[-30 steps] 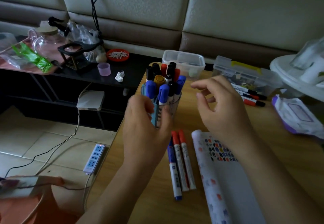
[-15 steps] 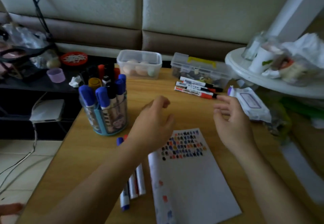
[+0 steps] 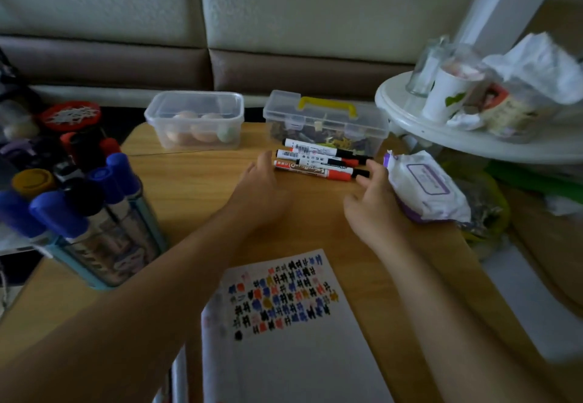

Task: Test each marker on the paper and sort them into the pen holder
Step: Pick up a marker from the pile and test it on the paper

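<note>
Wooden table (image 3: 195, 188) runs off frame on both sides. Scribble-covered paper (image 3: 303, 364) is nearest me, bottom cut off. Pen holder (image 3: 104, 254) on the left is blurry and stuffed with capped markers. Left hand (image 3: 258, 194) and right hand (image 3: 375, 210), fingers loose and gripping nothing, flank three loose markers (image 3: 315, 163) by the clear box (image 3: 325, 125). Can't tell if they touch.

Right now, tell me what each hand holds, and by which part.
Nothing is held. The left hand and right hand are open at either end of the loose markers; whether either touches them cannot be told.
</note>
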